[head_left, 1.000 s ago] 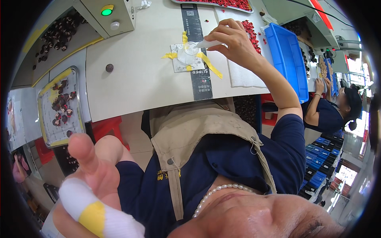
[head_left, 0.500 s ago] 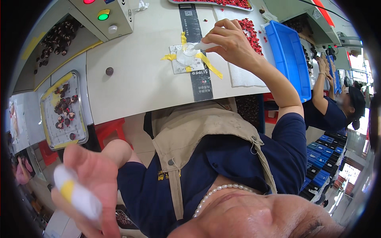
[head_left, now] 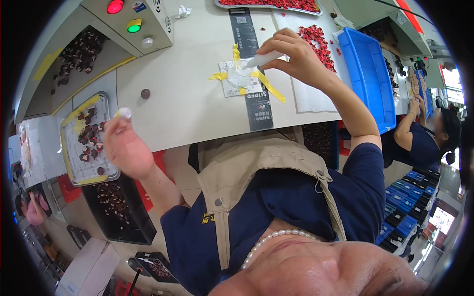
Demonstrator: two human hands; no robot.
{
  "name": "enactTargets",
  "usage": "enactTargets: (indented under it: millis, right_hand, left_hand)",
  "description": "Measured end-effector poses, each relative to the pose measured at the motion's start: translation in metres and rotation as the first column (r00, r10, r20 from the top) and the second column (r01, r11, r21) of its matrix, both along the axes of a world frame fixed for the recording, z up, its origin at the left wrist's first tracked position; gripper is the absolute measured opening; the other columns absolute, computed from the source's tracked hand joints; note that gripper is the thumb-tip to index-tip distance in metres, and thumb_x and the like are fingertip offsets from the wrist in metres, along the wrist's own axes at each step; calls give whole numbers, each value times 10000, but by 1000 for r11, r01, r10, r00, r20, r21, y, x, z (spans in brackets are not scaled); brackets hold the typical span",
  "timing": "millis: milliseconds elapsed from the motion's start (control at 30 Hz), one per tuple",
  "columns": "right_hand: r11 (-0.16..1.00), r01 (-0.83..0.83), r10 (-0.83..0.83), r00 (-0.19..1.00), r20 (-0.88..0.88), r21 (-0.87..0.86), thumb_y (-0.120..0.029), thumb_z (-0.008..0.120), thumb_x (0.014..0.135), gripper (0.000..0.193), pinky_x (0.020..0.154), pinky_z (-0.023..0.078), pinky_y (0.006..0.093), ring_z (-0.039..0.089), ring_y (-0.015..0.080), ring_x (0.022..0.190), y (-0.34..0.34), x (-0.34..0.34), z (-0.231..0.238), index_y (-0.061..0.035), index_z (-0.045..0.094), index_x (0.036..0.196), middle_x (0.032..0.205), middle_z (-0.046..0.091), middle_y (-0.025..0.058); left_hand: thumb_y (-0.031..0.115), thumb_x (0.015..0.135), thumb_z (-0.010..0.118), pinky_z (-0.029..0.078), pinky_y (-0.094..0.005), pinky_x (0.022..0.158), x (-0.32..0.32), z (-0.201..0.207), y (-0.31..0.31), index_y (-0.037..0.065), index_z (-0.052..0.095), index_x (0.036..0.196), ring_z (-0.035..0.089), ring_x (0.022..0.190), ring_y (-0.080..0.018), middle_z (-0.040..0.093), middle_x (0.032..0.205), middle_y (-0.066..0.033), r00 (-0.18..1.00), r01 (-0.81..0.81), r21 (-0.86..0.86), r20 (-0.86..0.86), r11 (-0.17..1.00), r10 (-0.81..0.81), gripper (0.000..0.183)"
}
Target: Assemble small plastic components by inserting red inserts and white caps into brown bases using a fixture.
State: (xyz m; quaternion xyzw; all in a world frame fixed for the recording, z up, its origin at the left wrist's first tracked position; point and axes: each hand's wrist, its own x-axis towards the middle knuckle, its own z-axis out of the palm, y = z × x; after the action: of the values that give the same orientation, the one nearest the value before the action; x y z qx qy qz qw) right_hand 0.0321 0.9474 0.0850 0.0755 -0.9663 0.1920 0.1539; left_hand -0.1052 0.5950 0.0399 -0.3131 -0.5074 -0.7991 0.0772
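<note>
My right hand [head_left: 296,55] closes around a white squeeze bottle [head_left: 269,58], whose narrow tip points down over a small clear round dish [head_left: 238,74]. Yellow tape [head_left: 272,88] fixes the dish to a white square tile [head_left: 228,90] on the table. Off the table's left front corner, my left hand [head_left: 127,148] is raised with its fingers curled. A small white cylinder with a yellow band [head_left: 125,113] shows at its fingertips; only one end is visible. Behind that hand is a metal tray [head_left: 114,173] of dark, cracked pods.
One dark round piece [head_left: 145,93] sits on the table. Red fragments [head_left: 318,47] lie on white paper beside a blue bin [head_left: 363,74]. A machine box with lights [head_left: 133,27] stands far left; a black crate [head_left: 143,232] sits below. A co-worker [head_left: 419,138] is at right.
My left hand has swung up and away from close to the camera toward the tray, carrying the white cylinder. My right hand keeps the bottle over the dish. The whole view has shifted slightly.
</note>
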Motion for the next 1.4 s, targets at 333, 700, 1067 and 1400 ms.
enactTargets:
  millis: [333, 700, 1067, 1400]
  right_hand:
    - [633, 189, -97, 981, 166, -751, -203, 666, 835, 399, 847, 448, 246, 573, 115, 945, 13, -84, -47, -54, 565, 1192, 1009, 616, 48]
    - [783, 422, -427, 899, 99, -457, -316, 656, 793, 477, 800, 468, 378, 601, 327, 951, 5, -222, -109, -44, 466, 1135, 1014, 613, 199]
    - [759, 430, -463, 885, 59, -489, -252, 659, 801, 192, 684, 510, 315, 660, 211, 763, 61, -101, -67, -83, 657, 892, 820, 676, 88]
    - [776, 571, -622, 762, 178, 269, -373, 579, 846, 462, 1039, 267, 491, 349, 324, 1282, 75, 70, -82, -150, 512, 1245, 1357, 428, 120]
  left_hand:
    - [83, 857, 595, 422, -233, 787, -21, -59, 14, 3, 600, 1085, 504, 859, -92, 564, 961, -26, 865, -345, -497, 161, 796, 475, 242]
    - [60, 834, 604, 448, -270, 789, -30, -64, 21, 6, 639, 1001, 555, 838, -146, 583, 961, -63, 904, -355, -622, -38, 698, 426, 180]
    - [56, 846, 587, 445, -279, 803, -26, -63, 20, -2, 641, 1000, 562, 889, -152, 569, 987, -66, 911, -295, -630, 40, 718, 410, 173]
    - [40, 812, 612, 431, -329, 859, -19, -43, 38, 37, 577, 1138, 528, 979, -217, 487, 1105, -100, 914, -391, -776, -265, 494, 307, 328]
